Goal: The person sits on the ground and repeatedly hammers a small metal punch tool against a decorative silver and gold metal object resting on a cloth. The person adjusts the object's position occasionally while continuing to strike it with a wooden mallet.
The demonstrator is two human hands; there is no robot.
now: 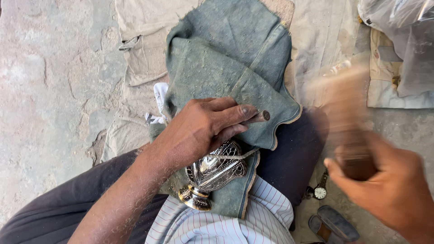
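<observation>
Ground, far left: bare pale stone floor (49, 90), mottled and cracked.
Cloth underlay: dusty beige fabric (144, 58) spread on the floor, running under the lap.
Small white scrap: crumpled bit of white cloth (159, 97) at the left edge of the green cloth.
Lap cover: worn grey-green cloth (226, 58) with pale piping, flecked with grit, draped over the dark trousers (294, 153).
Left hand (203, 129): fingers clenched around a thin brown metal punch (258, 117), its blunt end sticking out to the right past the fingertips.
Work piece: ornate metal vessel (216, 169), black and silver pattern with a brass-coloured foot, lying on its side on the lap cloth, directly under the left hand and touching it.
Shirt: hem of a pale striped shirt (253, 217) just below the vessel.
Watch: 1 small wristwatch (320, 190) on the ground by the right knee.
Sandal: dark sandal (334, 226) near the bottom edge.
Right hand (393, 190): fingers closed on the handle of a brown wooden mallet (348, 117), heavily motion-blurred, well apart from the punch.
Upper right: clear plastic bag (402, 27) over folded cloth.
</observation>
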